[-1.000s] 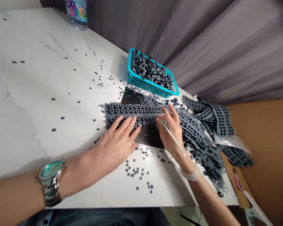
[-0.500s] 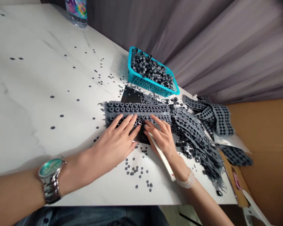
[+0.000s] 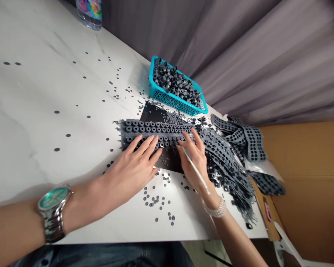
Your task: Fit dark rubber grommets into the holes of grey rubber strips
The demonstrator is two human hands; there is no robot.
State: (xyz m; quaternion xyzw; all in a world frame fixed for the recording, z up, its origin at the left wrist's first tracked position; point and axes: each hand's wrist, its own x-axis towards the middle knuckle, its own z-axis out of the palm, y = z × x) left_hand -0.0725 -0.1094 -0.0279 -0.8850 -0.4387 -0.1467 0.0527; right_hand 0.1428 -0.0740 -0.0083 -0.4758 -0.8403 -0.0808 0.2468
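A dark grey rubber strip point(image 3: 161, 128) with rows of raised rings lies across a black mat point(image 3: 152, 111). My left hand point(image 3: 135, 168) rests on the strip's near edge, fingers spread and stretched out. To its right, my right hand point(image 3: 196, 159) holds a slim white stick point(image 3: 197, 171), which runs back over the wrist; its tip is hidden. The fingertips of that hand touch the right part of the strip. Small dark discs point(image 3: 156, 200) are scattered on the table in front of the hands.
A turquoise basket point(image 3: 171, 102) full of dark ring pieces stands behind the mat. More perforated strips point(image 3: 225, 152) are heaped at the right, beside a cardboard box point(image 3: 306, 159). A bottle point(image 3: 89, 15) stands at the back left of the white table point(image 3: 30, 122).
My right hand has moved right along the strip, away from the left hand, with the white stick turned in it. My left hand stays on the strip. The view has shifted slightly.
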